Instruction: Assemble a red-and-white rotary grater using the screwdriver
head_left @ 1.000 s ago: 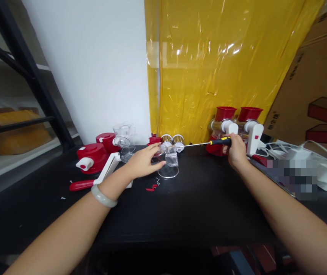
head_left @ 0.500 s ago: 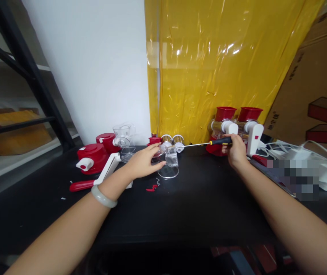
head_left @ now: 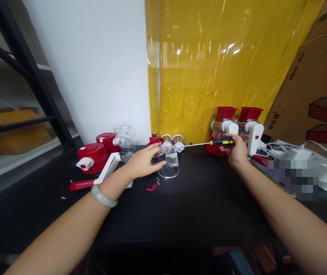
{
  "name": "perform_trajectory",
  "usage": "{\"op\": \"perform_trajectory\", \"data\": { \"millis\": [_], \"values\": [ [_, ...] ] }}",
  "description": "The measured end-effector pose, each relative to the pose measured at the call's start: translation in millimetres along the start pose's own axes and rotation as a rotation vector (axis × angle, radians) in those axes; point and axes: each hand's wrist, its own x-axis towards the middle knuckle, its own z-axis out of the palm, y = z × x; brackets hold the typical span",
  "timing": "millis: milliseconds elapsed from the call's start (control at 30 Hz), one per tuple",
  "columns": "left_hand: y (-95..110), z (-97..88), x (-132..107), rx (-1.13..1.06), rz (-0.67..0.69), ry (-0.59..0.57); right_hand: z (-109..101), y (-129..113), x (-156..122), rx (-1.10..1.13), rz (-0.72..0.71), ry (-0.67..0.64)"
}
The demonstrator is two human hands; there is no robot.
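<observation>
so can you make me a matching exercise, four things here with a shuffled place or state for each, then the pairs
Things
1. screwdriver
2. clear plastic part
3. bracelet
4. yellow sheet

Places and states
A. hanging at the back
B. held by the left hand
C. pale, worn as jewellery
D. in the right hand

Pairs: 1-D, 2-B, 3-C, 4-A

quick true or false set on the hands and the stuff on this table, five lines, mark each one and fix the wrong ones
1. The right hand holds a screwdriver. True.
2. The left hand touches nothing. False: it holds a clear plastic part.
3. Small red bits lie on the table. True.
4. The bracelet is on the right arm. False: it is on the left arm.
5. A yellow sheet rises behind the table. True.
</observation>
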Motion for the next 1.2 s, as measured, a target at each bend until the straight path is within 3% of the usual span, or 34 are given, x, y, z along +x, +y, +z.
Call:
{"op": "perform_trajectory", "data": {
  "millis": [200,433,833,1033,1200],
  "values": [
    [-0.4,0.4,-0.1,0.002,-0.002,0.001,0.0,2.6,0.2,-0.103,-0.032,0.010],
    [-1.2,1.0,0.1,-0.013,0.002,0.008,-2.3,2.2,1.1,0.066,-0.007,-0.049],
    [-1.5,0.2,0.0,0.001,0.007,0.001,1.7,-0.2,-2.0,-0.097,-0.006,0.026],
    [-0.4,0.2,0.3,-0.012,0.010,0.002,-2.1,2.7,0.2,0.014,-0.018,-0.044],
    [-0.7,0.1,0.3,-0.018,0.005,-0.008,1.3,-0.2,-1.3,-0.009,0.011,0.005]
  ]
}}
